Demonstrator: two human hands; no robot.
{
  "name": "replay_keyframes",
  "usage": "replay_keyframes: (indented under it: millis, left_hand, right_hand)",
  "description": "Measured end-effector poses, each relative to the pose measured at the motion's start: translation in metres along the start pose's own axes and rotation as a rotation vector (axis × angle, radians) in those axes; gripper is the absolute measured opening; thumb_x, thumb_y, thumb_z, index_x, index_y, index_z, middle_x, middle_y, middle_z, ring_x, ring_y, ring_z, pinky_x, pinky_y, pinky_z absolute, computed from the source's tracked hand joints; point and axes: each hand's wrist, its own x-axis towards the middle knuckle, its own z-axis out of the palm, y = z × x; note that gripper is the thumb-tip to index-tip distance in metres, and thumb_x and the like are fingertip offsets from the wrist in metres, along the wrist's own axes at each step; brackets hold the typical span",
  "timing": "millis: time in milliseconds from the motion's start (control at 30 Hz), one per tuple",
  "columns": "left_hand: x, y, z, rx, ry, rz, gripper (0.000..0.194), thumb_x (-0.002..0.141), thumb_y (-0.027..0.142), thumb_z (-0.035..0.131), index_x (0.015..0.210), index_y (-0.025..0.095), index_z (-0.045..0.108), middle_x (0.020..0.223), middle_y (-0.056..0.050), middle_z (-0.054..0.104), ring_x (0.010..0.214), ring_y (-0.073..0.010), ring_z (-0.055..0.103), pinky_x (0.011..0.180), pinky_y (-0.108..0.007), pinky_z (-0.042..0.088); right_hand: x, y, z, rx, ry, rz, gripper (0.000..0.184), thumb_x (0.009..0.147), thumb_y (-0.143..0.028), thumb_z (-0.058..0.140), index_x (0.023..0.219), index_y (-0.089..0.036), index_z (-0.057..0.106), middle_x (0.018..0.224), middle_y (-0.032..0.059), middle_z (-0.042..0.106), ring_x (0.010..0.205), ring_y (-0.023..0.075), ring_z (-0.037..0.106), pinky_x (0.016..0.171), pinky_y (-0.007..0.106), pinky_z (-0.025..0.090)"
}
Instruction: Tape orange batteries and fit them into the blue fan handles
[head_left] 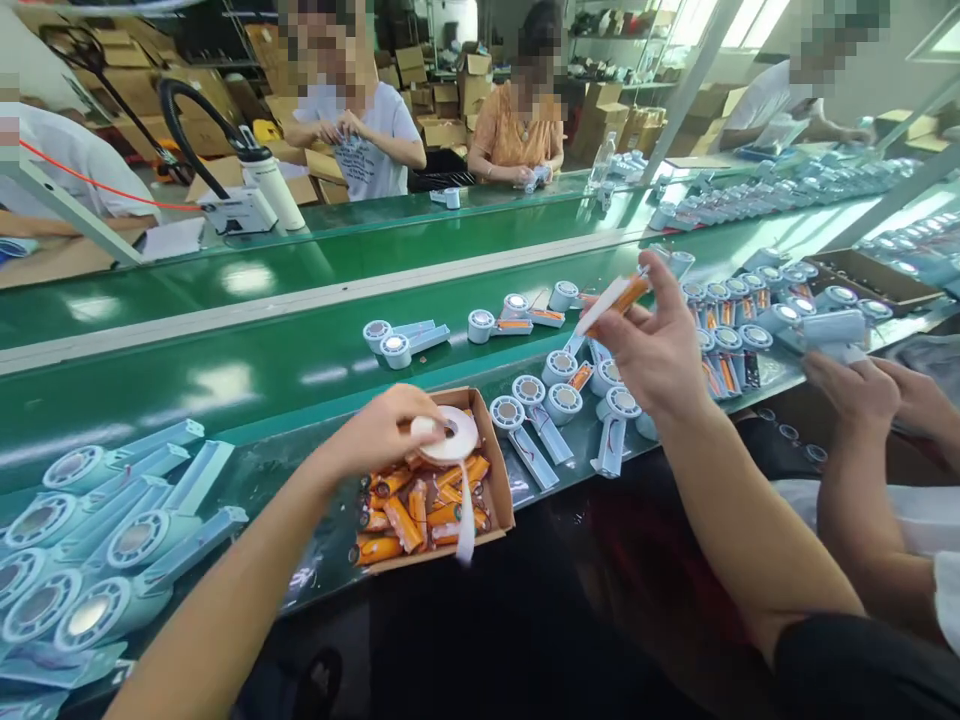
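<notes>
Orange cells, more than ten but too jumbled to count exactly, fill one cardboard box on the table. The left hand grips one white tape roll above the box, hiding some cells; its loose end hangs across the front rim. The right hand pinches one cell with a white strip along it, raised above the fans right of the box and blocking the view of some.

Five fans lie on the green belt beyond; at least six round heads show in the cluster at left. A second box stands among the fans at far right. Across the belt are four people, one bottle and one black hose; a fifth person's hands hold a pale blue part at right.
</notes>
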Motion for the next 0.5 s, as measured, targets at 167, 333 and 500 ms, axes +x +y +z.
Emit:
replay_keyframes:
  millis: [167,333,500]
  left_hand:
    - [0.09,-0.053,-0.003,0.268,0.008,-0.382,0.044,0.108,0.034,0.05,0.142,0.014,0.07,0.156,-0.02,0.059,0.142,-0.0403,0.052,0.111,-0.054,0.054]
    - [0.104,-0.071,-0.002,0.318,-0.132,-0.283,0.039,0.092,0.007,0.064,0.124,0.023,0.079,0.143,-0.014,0.067,0.139,-0.0354,0.054,0.099,-0.042,0.063]
    - [0.097,-0.08,-0.007,0.318,-0.2,-0.2,0.055,0.088,-0.002,0.059,0.131,0.028,0.075,0.149,-0.008,0.064,0.142,-0.0279,0.053,0.099,-0.036,0.063]
  right_hand:
    - [-0.014,0.015,0.03,-0.039,-0.234,0.099,0.066,0.077,-0.038,0.096,0.134,-0.031,0.063,0.101,0.0017,0.081,0.096,0.0229,0.082,0.086,0.041,0.07]
    - [0.005,0.029,0.041,-0.056,-0.344,0.188,0.06,0.077,-0.039,0.096,0.126,-0.028,0.063,0.095,0.0009,0.081,0.088,0.0218,0.082,0.087,0.043,0.069]
    - [0.032,0.065,0.071,-0.072,-0.464,0.255,0.062,0.075,-0.042,0.094,0.127,-0.026,0.063,0.099,0.0021,0.08,0.086,0.0222,0.081,0.087,0.042,0.068]
